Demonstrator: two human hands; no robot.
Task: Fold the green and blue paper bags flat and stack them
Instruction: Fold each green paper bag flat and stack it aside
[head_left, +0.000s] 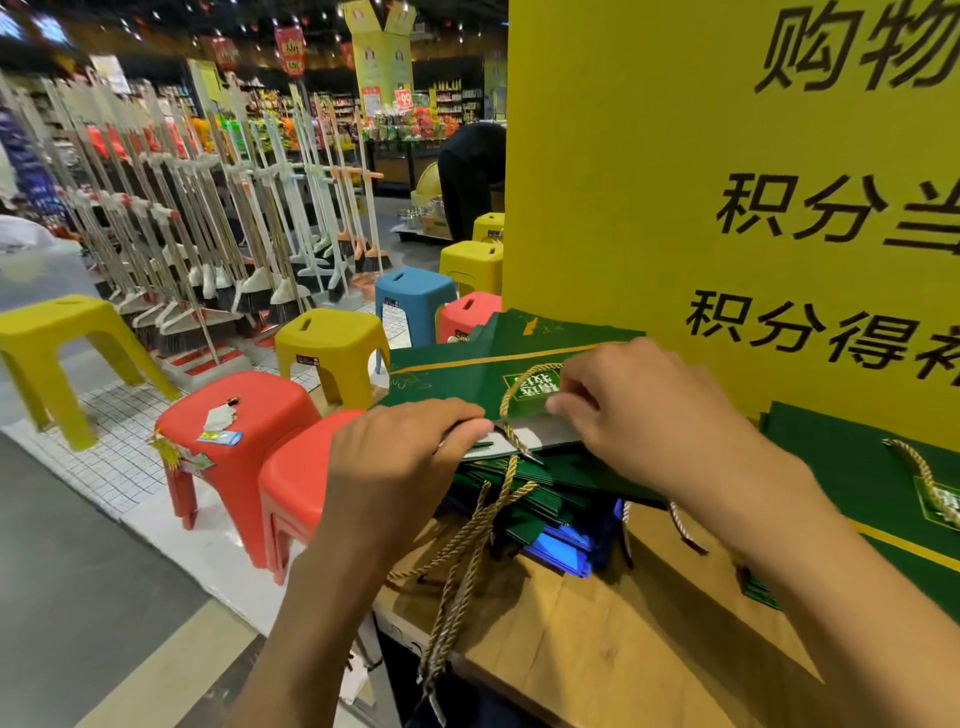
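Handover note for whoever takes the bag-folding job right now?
Left hand: grips the near edge of the top green bag.
Right hand: pinches the same bag beside its rope handle.
Under it, a stack of green and blue bags on the wooden counter; another green bag lies flat to the right.
Done: several stacked.
Left: flatten this one, set it on the stack.

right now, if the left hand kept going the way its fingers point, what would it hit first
The left hand, gripping the top green paper bag, points right along its near edge. It would probably meet the gold rope handle first, with the right hand just beyond; depth is unclear.
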